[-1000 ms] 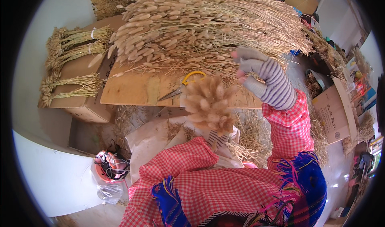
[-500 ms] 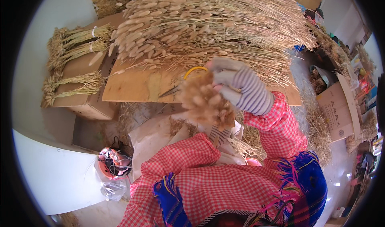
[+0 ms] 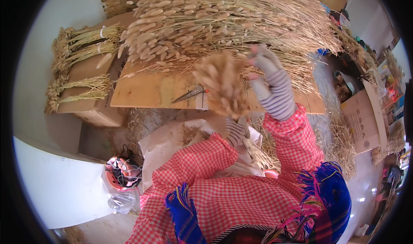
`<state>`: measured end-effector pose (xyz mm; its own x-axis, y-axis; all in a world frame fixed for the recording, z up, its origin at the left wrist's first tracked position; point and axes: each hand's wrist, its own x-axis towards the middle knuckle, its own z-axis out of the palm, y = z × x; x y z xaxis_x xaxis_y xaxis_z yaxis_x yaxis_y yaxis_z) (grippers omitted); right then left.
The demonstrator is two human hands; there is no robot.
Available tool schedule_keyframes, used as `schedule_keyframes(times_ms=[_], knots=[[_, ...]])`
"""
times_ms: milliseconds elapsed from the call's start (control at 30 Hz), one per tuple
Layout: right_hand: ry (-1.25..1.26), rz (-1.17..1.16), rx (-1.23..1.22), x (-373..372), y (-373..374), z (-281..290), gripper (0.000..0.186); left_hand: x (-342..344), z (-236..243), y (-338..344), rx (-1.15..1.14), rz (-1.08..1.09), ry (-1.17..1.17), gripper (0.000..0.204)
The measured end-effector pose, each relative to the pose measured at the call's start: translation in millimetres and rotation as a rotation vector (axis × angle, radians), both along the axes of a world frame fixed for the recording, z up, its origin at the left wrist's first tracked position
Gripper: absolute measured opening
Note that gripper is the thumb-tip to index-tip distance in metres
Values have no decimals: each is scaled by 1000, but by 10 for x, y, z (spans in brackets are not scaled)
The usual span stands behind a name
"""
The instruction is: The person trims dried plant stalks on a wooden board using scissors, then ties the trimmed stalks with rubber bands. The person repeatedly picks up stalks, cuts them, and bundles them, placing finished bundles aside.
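Left hand [image 3: 235, 131] clamped on bundle [image 3: 223, 89] stems, heads upward, axis near vertical. Right hand [image 3: 269, 78] just beside the heads, fingers spread, holding nothing.

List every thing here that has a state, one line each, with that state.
Left hand: gloved, gripping the bunch's stems from below.
Right hand: gloved, fingers spread at the bunch's heads.
Dried grass bunch: held upright, off the board.
Scissors: lying flat on the wooden board.
Tied bundles: lying flat on the cardboard box.
Loose grass pile: heaped across the board.
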<state>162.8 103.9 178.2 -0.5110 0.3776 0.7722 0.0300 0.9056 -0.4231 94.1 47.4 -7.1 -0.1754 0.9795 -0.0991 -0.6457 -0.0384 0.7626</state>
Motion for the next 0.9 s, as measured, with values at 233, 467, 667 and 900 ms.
schedule_keyframes(times_ms=[233,467,667,900], knots=[[-338,-120,-396,407,-68,-853,42,-66,209,153,-150,150,-68,26],[-216,-206,-203,254,-206,-1040,43,-151,117,245,-30,332,160,20],[-176,-129,-492,265,-246,-979,43,-249,295,139,-166,253,-126,19],[-300,-47,-490,33,-184,-959,33,-70,-123,380,99,254,-770,33]])
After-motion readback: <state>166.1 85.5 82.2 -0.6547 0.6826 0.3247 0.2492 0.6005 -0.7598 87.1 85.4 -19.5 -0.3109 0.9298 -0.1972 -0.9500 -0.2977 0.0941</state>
